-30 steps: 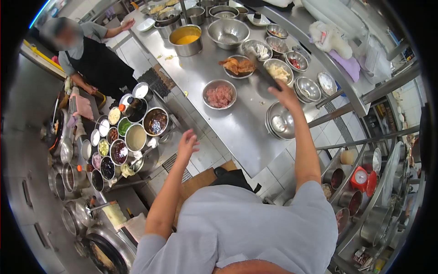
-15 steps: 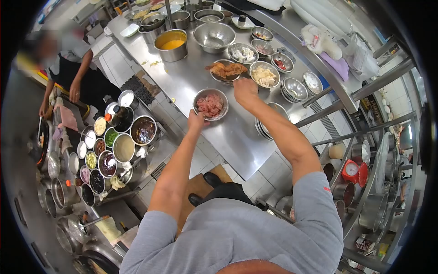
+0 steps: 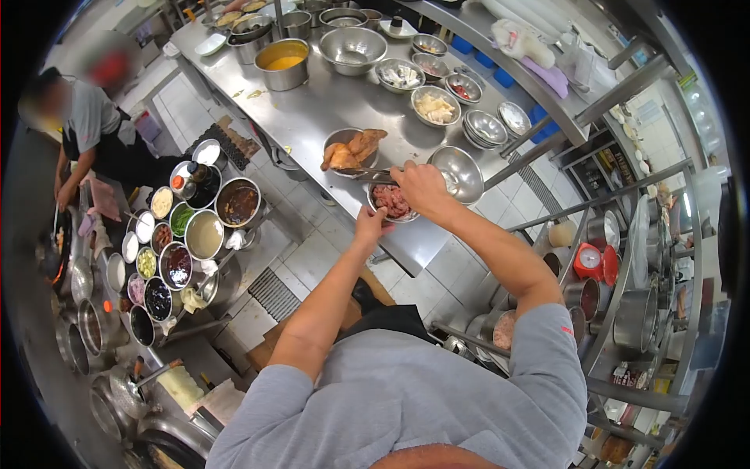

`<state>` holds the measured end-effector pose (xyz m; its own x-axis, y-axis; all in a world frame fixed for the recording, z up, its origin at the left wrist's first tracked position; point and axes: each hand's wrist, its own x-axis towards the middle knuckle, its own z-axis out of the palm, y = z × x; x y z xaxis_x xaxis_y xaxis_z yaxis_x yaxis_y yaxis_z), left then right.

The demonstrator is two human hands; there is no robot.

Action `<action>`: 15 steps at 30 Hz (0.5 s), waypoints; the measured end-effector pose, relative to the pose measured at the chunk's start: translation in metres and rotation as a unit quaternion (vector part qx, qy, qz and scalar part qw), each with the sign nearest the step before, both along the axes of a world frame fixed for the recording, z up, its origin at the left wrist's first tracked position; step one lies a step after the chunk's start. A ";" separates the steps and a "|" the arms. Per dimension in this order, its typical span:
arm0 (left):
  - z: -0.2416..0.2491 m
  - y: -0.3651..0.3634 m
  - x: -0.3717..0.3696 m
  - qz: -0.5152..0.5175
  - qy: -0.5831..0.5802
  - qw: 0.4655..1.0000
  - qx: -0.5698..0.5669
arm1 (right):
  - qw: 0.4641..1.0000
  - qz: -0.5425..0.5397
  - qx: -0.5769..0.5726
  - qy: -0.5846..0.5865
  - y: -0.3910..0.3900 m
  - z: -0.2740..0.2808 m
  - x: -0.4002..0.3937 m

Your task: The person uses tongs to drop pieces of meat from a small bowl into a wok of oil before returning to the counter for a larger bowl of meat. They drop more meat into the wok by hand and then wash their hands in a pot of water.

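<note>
Near the front edge of the steel table (image 3: 320, 102), your left hand (image 3: 373, 225) grips the rim of the meat bowl (image 3: 405, 220), presumably steadying it; your right hand (image 3: 424, 189) clasps a dark utensil (image 3: 364, 170), angled to reach the bowl of browned pieces (image 3: 336, 134) alongside.

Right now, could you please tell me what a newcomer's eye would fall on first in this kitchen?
It would probably be the orange-brown food in a bowl on the steel table, with the metal tool in the right hand at its near side. Close by, the left hand touches a bowl holding pink meat. Off to the right, the red scale stands out.
</note>
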<state>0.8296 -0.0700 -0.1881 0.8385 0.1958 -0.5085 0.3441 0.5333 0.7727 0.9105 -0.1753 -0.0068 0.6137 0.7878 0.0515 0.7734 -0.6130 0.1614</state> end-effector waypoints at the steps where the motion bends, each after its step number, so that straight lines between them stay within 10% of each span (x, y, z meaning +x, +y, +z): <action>1: -0.002 0.005 -0.001 -0.012 -0.002 0.999 -0.031 | 1.000 0.006 0.007 -0.001 -0.002 0.002 0.001; 8: -0.005 0.080 -0.054 0.083 0.064 0.993 0.044 | 0.995 -0.054 0.005 0.088 -0.061 0.074 0.014; 12: 0.000 0.137 -0.039 0.206 -0.006 0.949 0.237 | 0.990 -0.138 0.021 0.027 -0.094 0.055 0.068; 15: 0.018 0.172 0.018 0.173 -0.110 0.819 0.536 | 0.983 -0.181 0.031 -0.014 -0.100 0.022 0.124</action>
